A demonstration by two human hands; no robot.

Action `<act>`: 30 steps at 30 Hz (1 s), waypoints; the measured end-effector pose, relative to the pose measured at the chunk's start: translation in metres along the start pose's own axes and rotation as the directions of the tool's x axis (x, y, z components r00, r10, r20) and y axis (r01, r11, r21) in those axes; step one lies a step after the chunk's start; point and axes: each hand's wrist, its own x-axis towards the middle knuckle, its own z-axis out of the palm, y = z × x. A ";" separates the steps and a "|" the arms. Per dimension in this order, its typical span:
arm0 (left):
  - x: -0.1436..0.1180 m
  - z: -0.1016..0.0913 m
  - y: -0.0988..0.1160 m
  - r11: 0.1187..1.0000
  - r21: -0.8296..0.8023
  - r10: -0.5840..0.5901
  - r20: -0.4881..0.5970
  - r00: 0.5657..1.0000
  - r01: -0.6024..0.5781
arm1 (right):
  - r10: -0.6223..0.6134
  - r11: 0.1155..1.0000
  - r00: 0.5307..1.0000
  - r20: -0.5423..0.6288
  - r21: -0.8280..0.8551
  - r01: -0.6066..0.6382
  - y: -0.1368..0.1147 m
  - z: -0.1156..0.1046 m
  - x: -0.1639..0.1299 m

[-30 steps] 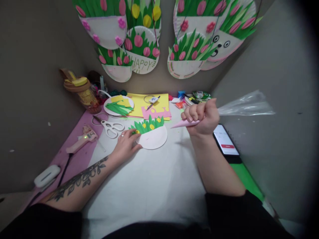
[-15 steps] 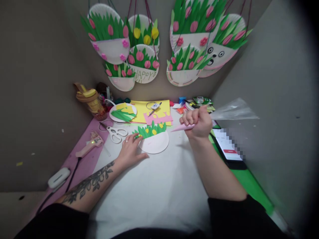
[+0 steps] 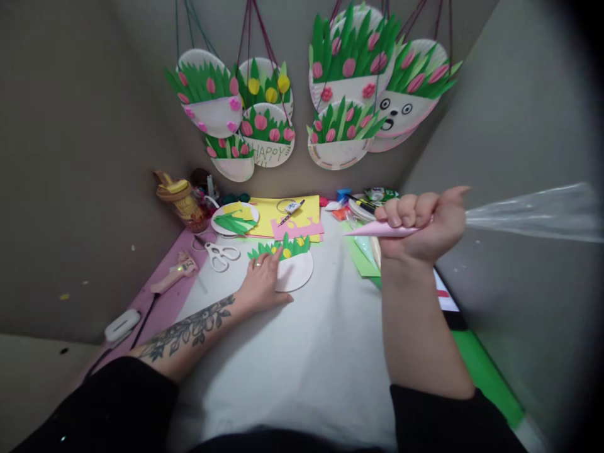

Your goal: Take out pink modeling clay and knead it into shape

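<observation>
My right hand (image 3: pixel 422 225) is raised above the table, fist closed around a clear plastic cone bag (image 3: pixel 528 212) with pink filling at its pointed tip (image 3: pixel 372 230), which points left. My left hand (image 3: pixel 263 282) lies flat on the white table, pressing a paper-plate craft (image 3: pixel 295 267) with green paper grass and yellow flowers. The bag's tip hovers to the right of and above that plate, apart from it.
White scissors (image 3: pixel 221 255) and a pink glue gun (image 3: pixel 175 272) lie left of the plate. Yellow and pink paper (image 3: pixel 295 217), another plate of green strips (image 3: pixel 233 220) and a jar (image 3: pixel 182 198) sit behind. A phone (image 3: pixel 448 302) lies at right. Finished plate crafts (image 3: pixel 268 132) hang on the wall.
My right hand has lifted and moved right with the cone bag. My left hand slid further onto the plate. The camera tilted up slightly.
</observation>
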 end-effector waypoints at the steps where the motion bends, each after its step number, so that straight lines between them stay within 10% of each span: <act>1: 0.002 0.000 0.002 1.000 -0.001 -0.006 0.011 1.000 0.006 | -0.006 1.000 1.000 0.004 0.008 0.006 -0.002 0.000 -0.001; 12: 0.010 -0.005 0.009 0.995 -0.045 -0.086 0.049 0.995 0.088 | -0.032 0.999 0.999 0.005 0.043 0.032 -0.016 0.004 -0.003; 24: -0.049 -0.046 -0.002 0.997 -0.042 0.063 0.127 0.990 -0.058 | -0.062 0.998 0.998 -0.013 0.008 0.062 -0.015 0.005 -0.001; 30: -0.011 -0.037 -0.015 0.998 -0.053 0.043 0.078 0.996 -0.039 | -0.250 0.968 0.863 -0.439 -0.094 0.233 -0.020 -0.023 0.020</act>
